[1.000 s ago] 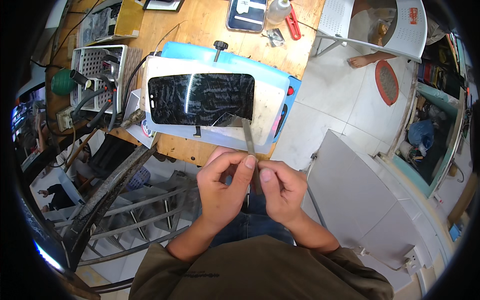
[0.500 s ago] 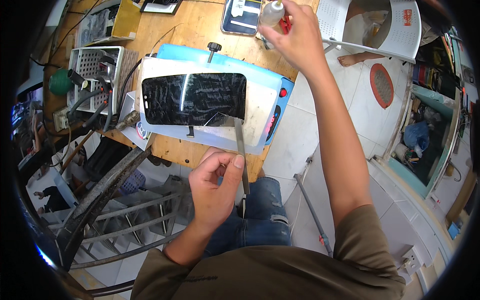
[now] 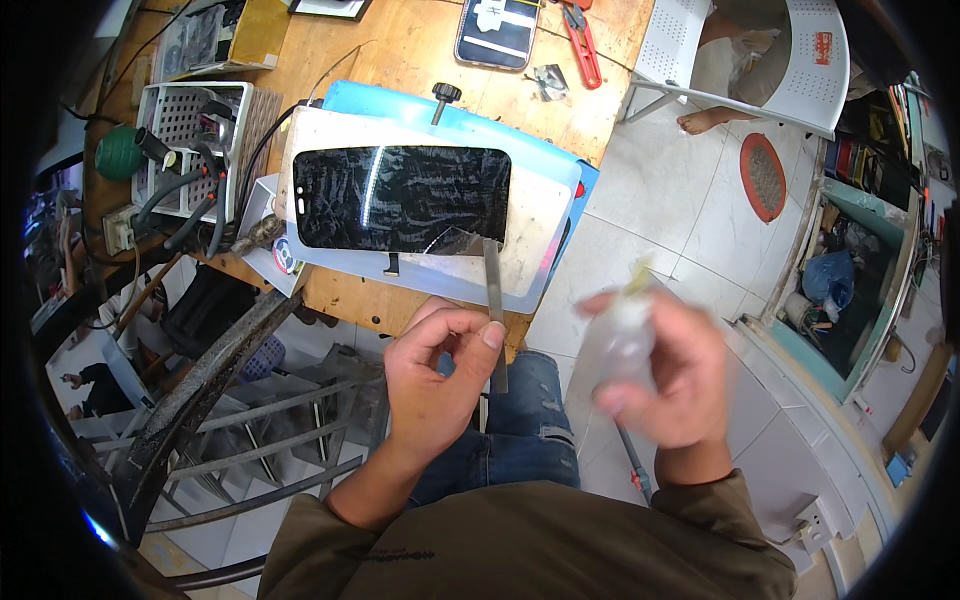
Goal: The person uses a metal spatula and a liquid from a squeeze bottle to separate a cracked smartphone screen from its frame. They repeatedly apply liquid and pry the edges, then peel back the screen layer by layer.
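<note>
Your left hand (image 3: 440, 365) in the head view is nearly closed, thumb and forefinger pinching a flat grey metal strip (image 3: 497, 310), with the other fingers curled in. The strip's far end meets the lower right corner of a black phone screen (image 3: 400, 195); you cannot tell from here whether it goes beneath the glass. That screen lies flat with its long sides running left to right, smeared with pale streaks, and a greyish patch shows along its near edge by the same corner. Under it you have a whitish sheet (image 3: 527, 200) on a blue device (image 3: 350, 97), with a black knob (image 3: 446, 92) at the far side, all on the wooden table (image 3: 345, 298).

Your right hand (image 3: 688, 372) is blurred, well apart from the screen and off to the right of your knees. Its fingers and thumb are partly closed around a translucent bottle (image 3: 615, 348), whose yellowish tip points away from you.

Beyond the device, you have another phone (image 3: 497, 38), a red-handled tool (image 3: 583, 50) and a small clear packet (image 3: 548, 82) near each other. To your left, a white basket (image 3: 172, 112) holds dark-handled tools, with a green ball (image 3: 119, 152) just beside it.
</note>
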`<action>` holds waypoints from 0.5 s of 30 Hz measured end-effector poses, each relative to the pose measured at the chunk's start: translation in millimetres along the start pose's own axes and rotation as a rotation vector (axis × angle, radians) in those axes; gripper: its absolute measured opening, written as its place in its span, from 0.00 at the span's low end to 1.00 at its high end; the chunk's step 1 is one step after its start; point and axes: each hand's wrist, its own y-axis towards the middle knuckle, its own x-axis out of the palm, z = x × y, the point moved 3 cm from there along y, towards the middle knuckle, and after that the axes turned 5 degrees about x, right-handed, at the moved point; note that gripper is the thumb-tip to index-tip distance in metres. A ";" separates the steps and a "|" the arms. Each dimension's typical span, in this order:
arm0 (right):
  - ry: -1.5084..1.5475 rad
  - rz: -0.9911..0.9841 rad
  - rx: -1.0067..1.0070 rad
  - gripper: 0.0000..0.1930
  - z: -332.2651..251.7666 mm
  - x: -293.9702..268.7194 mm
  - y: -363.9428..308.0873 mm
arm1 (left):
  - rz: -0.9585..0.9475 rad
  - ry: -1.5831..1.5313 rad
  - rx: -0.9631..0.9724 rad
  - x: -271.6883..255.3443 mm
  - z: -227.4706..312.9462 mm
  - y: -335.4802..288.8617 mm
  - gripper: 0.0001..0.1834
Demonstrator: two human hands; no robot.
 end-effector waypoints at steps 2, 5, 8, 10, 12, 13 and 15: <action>0.177 -0.205 0.251 0.30 -0.5 16.4 -11.6 | -0.014 0.006 -0.043 -0.9 0.5 -0.8 0.05; 0.327 -0.331 0.460 0.27 4.4 31.0 -15.0 | -0.027 -0.004 -0.075 -0.6 0.5 -1.1 0.04; 0.358 -0.342 0.382 0.23 9.9 36.0 -7.7 | -0.043 -0.018 -0.059 -0.1 0.4 -1.7 0.04; 0.398 -0.316 0.348 0.22 13.5 39.8 -2.7 | -0.044 -0.023 -0.048 -0.4 -0.1 -2.3 0.04; 0.456 -0.259 0.306 0.21 15.5 43.9 1.7 | -0.039 -0.039 -0.039 -1.1 -0.8 -2.4 0.04; 0.484 -0.237 0.296 0.21 16.3 46.7 3.4 | -0.040 -0.024 -0.051 -1.4 -1.2 -2.9 0.04; 0.561 -0.220 0.315 0.21 17.1 48.7 4.6 | -0.041 -0.034 -0.052 -2.0 -1.1 -3.6 0.04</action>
